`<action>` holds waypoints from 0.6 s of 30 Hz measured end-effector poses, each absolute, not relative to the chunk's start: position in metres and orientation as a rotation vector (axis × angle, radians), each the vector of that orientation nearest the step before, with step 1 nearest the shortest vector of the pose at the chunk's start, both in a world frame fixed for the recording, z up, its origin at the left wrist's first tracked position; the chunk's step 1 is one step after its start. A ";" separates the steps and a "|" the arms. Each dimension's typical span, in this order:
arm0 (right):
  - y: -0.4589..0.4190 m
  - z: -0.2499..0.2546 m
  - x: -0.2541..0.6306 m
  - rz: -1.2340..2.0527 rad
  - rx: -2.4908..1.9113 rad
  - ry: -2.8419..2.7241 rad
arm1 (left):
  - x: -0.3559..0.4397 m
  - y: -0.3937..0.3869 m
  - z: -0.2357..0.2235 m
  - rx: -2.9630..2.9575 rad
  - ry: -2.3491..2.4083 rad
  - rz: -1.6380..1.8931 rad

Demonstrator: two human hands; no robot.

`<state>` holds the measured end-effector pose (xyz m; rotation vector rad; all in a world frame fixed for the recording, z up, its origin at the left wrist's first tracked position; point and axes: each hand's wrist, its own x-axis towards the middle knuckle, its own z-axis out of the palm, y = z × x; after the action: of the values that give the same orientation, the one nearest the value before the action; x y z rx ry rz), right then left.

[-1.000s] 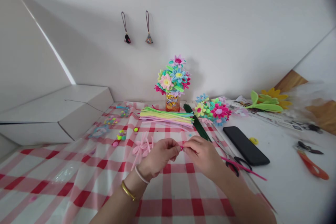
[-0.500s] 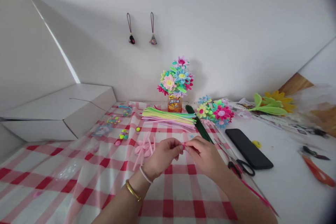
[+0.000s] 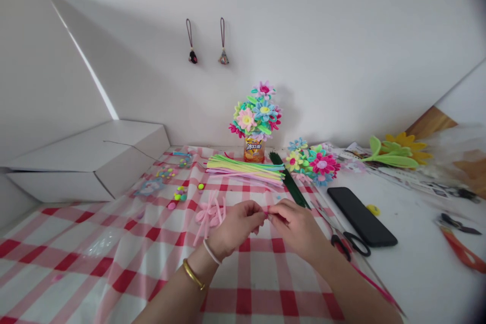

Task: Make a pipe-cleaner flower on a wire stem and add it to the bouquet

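Note:
My left hand (image 3: 243,223) and my right hand (image 3: 294,223) meet fingertip to fingertip above the checked cloth. Between them they pinch a small, bright pink piece of pipe cleaner (image 3: 266,211), mostly hidden by the fingers. Just left of my left hand lie light pink pipe cleaner pieces (image 3: 209,215), some bent into petal loops. Scissors with black handles (image 3: 353,244) rest beside my right forearm. A long bright pink pipe cleaner (image 3: 374,283) runs along that forearm's far side.
Behind the hands lies a bundle of coloured pipe cleaners (image 3: 245,169), beside dark green stems (image 3: 290,182). A flower bouquet stands in an orange container (image 3: 254,151). More fuzzy flowers (image 3: 315,162), a black phone (image 3: 360,216) and orange-handled pliers (image 3: 461,248) are rightward; a white box (image 3: 87,162) sits left.
The camera view has shifted very slightly, so the background sits a little further right. Both hands keep their pinch on the pink piece, with hardly any visible movement.

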<state>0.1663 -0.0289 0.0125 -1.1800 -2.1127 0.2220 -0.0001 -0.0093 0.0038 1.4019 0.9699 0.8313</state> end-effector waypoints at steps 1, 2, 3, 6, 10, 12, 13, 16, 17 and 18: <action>-0.029 0.013 0.166 0.217 -1.185 -2.108 | 0.000 -0.009 0.004 1.401 0.961 0.830; -0.029 0.013 0.166 0.211 -1.192 -2.104 | 0.000 -0.009 0.004 1.402 0.951 0.827; -0.029 0.013 0.166 0.208 -1.201 -2.105 | 0.000 -0.008 0.004 1.407 0.945 0.823; -0.030 0.014 0.165 0.217 -1.228 -2.126 | 0.000 -0.008 0.004 1.444 0.953 0.802; -0.030 0.015 0.166 0.209 -1.259 -2.182 | 0.000 -0.008 0.003 1.475 0.987 0.753; -0.030 0.016 0.166 0.188 -1.269 -2.227 | -0.001 -0.008 0.004 1.488 1.001 0.737; -0.029 0.016 0.167 0.177 -1.269 -2.254 | -0.001 -0.008 0.004 1.501 1.007 0.731; -0.028 0.016 0.167 0.154 -1.241 -2.332 | -0.004 -0.008 0.006 1.560 1.039 0.690; -0.028 0.016 0.167 0.151 -1.231 -2.350 | -0.005 -0.007 0.007 1.585 1.057 0.671; -0.028 0.016 0.167 0.151 -1.226 -2.362 | -0.005 -0.007 0.007 1.609 1.075 0.654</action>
<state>0.1669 -0.0282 0.0163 -1.2264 -2.3620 0.1509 -0.0055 -0.0071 0.0075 1.6095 1.0753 0.6538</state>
